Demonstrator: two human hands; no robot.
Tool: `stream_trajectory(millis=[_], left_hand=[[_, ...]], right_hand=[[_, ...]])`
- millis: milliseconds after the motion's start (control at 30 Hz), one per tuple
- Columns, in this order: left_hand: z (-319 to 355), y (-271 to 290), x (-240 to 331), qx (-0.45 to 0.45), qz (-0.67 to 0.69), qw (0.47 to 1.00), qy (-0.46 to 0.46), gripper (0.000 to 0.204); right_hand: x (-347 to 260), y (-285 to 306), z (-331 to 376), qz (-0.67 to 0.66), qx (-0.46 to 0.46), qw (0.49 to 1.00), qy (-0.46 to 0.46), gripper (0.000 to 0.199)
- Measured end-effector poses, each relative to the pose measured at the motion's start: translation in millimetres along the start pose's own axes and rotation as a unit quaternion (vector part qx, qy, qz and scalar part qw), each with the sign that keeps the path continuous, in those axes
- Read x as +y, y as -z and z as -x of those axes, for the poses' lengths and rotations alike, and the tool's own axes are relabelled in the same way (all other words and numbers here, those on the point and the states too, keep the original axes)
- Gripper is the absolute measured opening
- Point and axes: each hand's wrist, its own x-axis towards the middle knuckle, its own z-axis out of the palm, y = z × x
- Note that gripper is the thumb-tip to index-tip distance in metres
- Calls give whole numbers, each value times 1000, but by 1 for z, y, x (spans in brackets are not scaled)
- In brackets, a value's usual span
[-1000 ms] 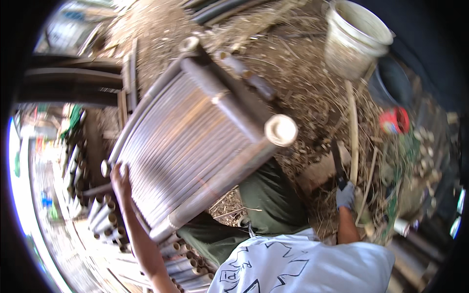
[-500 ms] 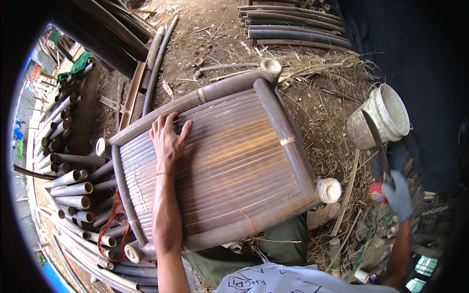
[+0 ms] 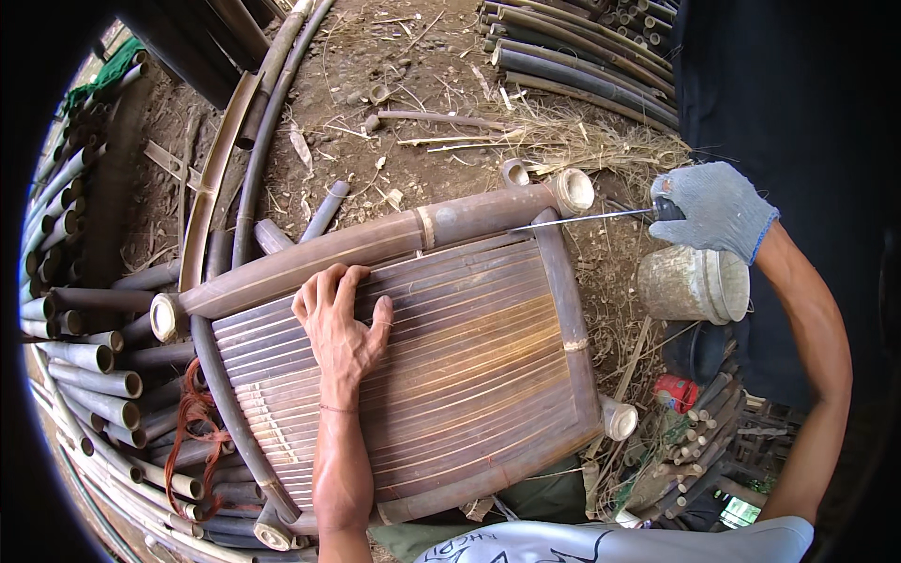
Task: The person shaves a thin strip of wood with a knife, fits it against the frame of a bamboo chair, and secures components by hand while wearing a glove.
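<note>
A bamboo seat frame with thick pole rails lies tilted over my lap, filled with a panel of bamboo slats. My left hand rests on the slats near the far rail, fingers bent and thumb apart, gripping nothing. In a grey work glove, my right hand is closed round the dark handle of a long knife. The blade, seen nearly edge-on, points left across the far right corner, its tip by the seam between far rail and slats. Whether the tip sits in that seam I cannot tell.
Bamboo poles are stacked at the left, with orange twine hanging over them. More poles lie at the far right. A dirty white bucket and a red can stand right of the frame. Shavings litter the dirt floor.
My right hand has lifted the knife from beside the red can up to the frame's far right corner, turning the blade to point left. My left hand still rests on the slats.
</note>
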Motion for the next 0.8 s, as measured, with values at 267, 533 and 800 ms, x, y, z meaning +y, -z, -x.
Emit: stream_trajectory(millis=[267,533,800], left_hand=[[-2,-1,-1,4,23,1000,8,39],[31,8,5,-4,45,998,42,59],[75,32,3,28,325,939,-113,45]], right_hand=[[-116,-24,42,-79,-29,984,-156,28],[-99,125,-14,-115,69,984,121,45],[-201,173,-126,-154,-63,958,233,44]])
